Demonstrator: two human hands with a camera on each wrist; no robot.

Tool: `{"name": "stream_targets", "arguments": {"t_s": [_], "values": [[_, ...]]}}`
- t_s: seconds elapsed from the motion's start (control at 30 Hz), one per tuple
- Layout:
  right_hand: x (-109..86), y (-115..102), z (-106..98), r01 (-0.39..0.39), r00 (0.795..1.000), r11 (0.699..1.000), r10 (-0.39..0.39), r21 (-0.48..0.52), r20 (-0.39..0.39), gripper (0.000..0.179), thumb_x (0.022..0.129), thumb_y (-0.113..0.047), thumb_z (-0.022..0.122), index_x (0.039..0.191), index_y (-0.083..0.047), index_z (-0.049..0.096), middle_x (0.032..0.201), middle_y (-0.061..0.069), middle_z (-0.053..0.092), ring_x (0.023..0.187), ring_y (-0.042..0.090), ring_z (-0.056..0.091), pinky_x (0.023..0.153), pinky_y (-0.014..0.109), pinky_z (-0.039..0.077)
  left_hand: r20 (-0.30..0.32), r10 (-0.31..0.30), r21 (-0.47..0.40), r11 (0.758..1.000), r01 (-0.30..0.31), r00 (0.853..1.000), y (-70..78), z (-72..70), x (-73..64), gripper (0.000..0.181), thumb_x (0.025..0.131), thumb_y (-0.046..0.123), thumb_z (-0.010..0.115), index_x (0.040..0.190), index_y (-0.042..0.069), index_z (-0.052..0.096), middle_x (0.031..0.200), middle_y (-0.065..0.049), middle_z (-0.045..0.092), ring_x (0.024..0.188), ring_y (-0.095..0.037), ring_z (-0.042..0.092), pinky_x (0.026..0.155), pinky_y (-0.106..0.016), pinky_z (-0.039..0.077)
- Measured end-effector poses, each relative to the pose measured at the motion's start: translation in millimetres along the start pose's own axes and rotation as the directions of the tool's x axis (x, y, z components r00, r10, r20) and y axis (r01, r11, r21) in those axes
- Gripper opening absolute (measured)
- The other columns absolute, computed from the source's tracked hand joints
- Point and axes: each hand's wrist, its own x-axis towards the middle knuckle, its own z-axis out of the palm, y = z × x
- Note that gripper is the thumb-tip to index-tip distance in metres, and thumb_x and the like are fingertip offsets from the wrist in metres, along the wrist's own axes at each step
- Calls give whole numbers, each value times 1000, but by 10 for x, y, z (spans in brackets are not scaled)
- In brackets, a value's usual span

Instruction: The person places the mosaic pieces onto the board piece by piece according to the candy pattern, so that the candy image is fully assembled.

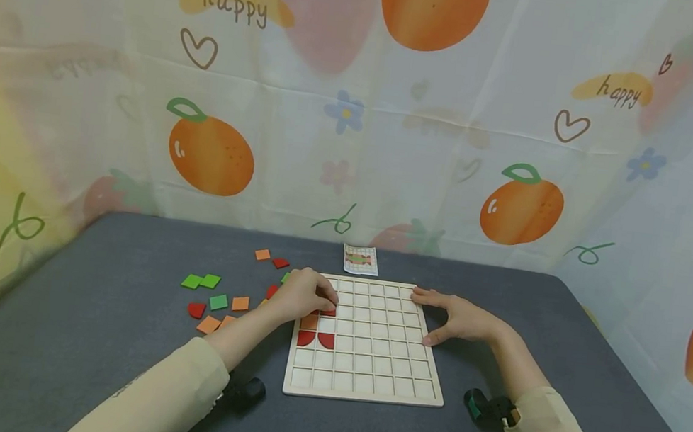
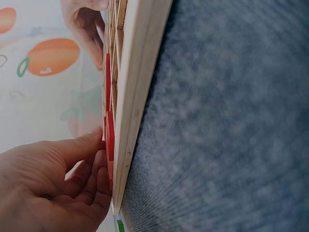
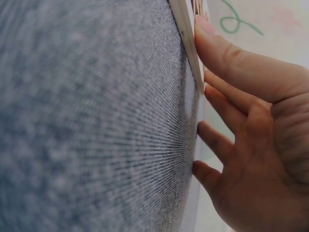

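Observation:
A white grid board with raised wooden lines lies on the table. My left hand is over its upper left part, thumb and fingers pinching a small red tile at a cell; the fingers partly hide it. Just below sit an orange square tile and two red tiles with one rounded corner, a left one and a right one. At the board's right edge, my right hand rests with extended fingers; its thumb touches the rim in the right wrist view.
Loose tiles lie left of the board, among them green diamonds, a green square, orange squares and red pieces. Behind the board is a small printed card. A patterned curtain hangs beyond the dark table.

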Motion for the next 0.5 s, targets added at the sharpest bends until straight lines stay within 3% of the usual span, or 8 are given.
{"name": "stream_targets", "arguments": {"t_s": [0.23,0.5], "values": [[4,-5,8,1,1000,1000,-1,-8,0,93,78,-32,83,153,-5,35,165,16,20,153,46,6,116,72,6,-14,-1,-47,999,0,1000,-25,-113,-10,11,87,12,74,95,7,78,88,-7,77,73,-10,66,63,-23,50],[-2,-19,3,-4,1000,1000,4,-9,0,93,78,-32,83,153,-6,35,165,15,20,153,46,6,116,72,7,-47,3,-25,1000,-4,999,-135,-355,-85,17,91,13,71,104,4,76,101,-11,75,88,-18,67,74,-28,53]]}}
